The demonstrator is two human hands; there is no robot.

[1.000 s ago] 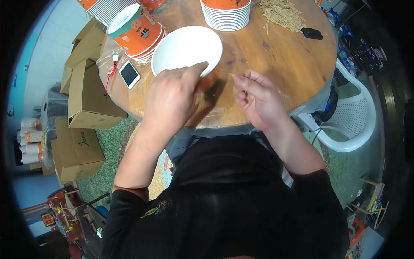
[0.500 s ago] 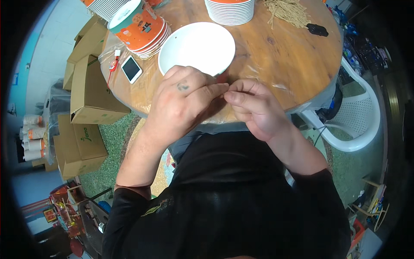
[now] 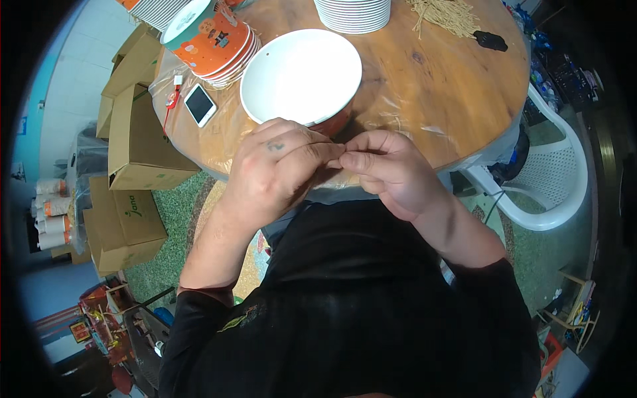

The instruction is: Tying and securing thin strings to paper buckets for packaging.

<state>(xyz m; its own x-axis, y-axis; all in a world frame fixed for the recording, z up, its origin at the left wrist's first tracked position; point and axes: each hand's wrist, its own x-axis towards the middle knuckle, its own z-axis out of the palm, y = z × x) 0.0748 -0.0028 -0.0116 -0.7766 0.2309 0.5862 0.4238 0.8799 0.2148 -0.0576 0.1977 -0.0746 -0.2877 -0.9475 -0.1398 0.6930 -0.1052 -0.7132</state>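
Note:
My left hand and my right hand meet fingertip to fingertip at the table's near edge. Both are closed in a pinch; whatever sits between the fingers is too small or hidden to name. Just beyond my left hand stands a large paper bucket, white inside, with a strip of its orange outer wall showing under the rim. Left of it, a tilted stack of orange printed paper buckets leans on the table. At the far right lies a bundle of tan strings, with a small black object beside it.
The round wooden table has a clear plastic cover. A white phone and a red cable lie at its left. Another bucket stack stands at the back. Cardboard boxes are on the left, a white plastic chair on the right.
Both hands have shifted slightly nearer to me and away from the bucket, still pinched together. More of the bucket's near rim and orange side shows now.

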